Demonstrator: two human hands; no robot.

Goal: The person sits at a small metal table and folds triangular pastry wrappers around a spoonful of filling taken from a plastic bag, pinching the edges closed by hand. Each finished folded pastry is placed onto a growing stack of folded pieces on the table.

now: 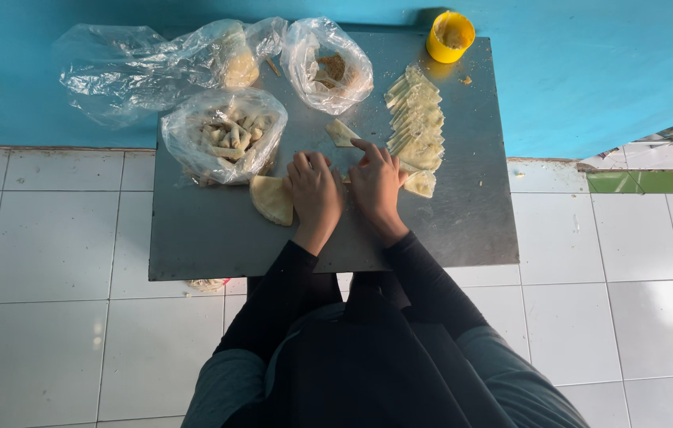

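We note both hands brought close together, palms down, at the middle of the grey metal table [193, 238], forearms in black sleeves reaching up from the seated person. The left hand [316, 189] lies with its fingers curled downward and pressed on the surface; the right hand [376, 184] sits just beside it, index finger stretched toward a small triangular dough piece [342, 132] that lies just beyond its tip. A sliver of pale dough shows between the two hands, but whether either hand is clamped on it we cannot tell, since the fingers cover it. A stack of wrapper triangles [272, 198] lies touching the outer side of the left hand. A row of folded pastries [417, 120] runs along the table on the right hand's side, its nearest piece next to the right hand's knuckles. As to containers: a clear plastic bag [225, 133], open-mouthed, holds a heap of small folded pieces and stands near the left hand; a second clear bag [328, 67] further back holds brownish filling; a third bag [154, 63], crumpled and largely flat, lies at the table's far left corner with a pale lump inside. A yellow cup [450, 36] stands at the far right corner, its contents yellowish and indistinct.
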